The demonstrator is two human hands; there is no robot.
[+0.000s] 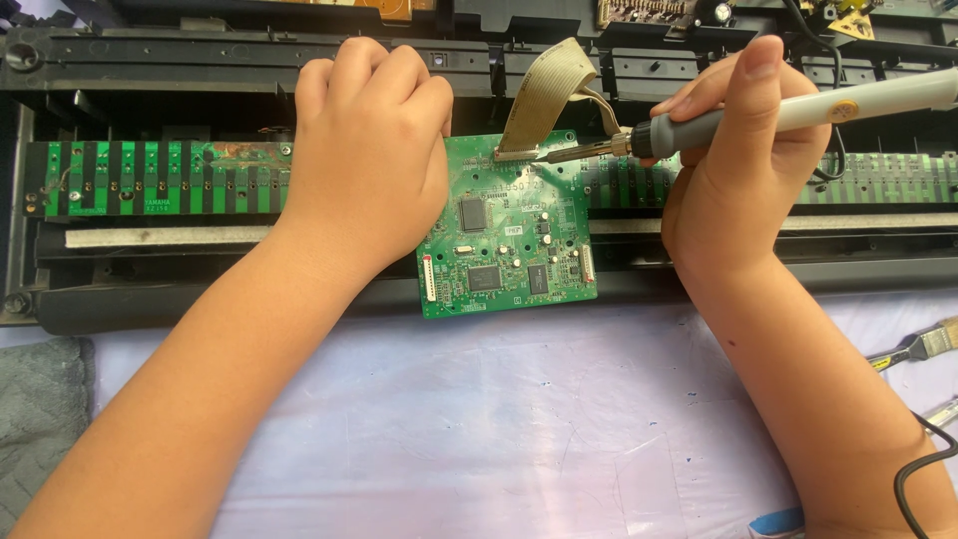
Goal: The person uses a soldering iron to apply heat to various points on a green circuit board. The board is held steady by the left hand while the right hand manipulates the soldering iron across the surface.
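A small green circuit board point(509, 240) with black chips lies on the opened black keyboard chassis point(200, 60). A beige ribbon cable point(544, 95) rises from a connector at the board's top edge. My left hand point(369, 150) rests fisted on the board's top left corner, pressing it down. My right hand point(738, 160) grips a soldering iron point(798, 112) with a grey grip and white handle. The iron's metal tip touches the board at the foot of the ribbon connector.
A long green contact strip point(150, 180) runs across the chassis behind the board. A pale plastic sheet point(499, 419) covers the table. A grey cloth point(40, 419) lies at left, a paintbrush point(923, 344) at right, and a black cord point(918, 469) at lower right.
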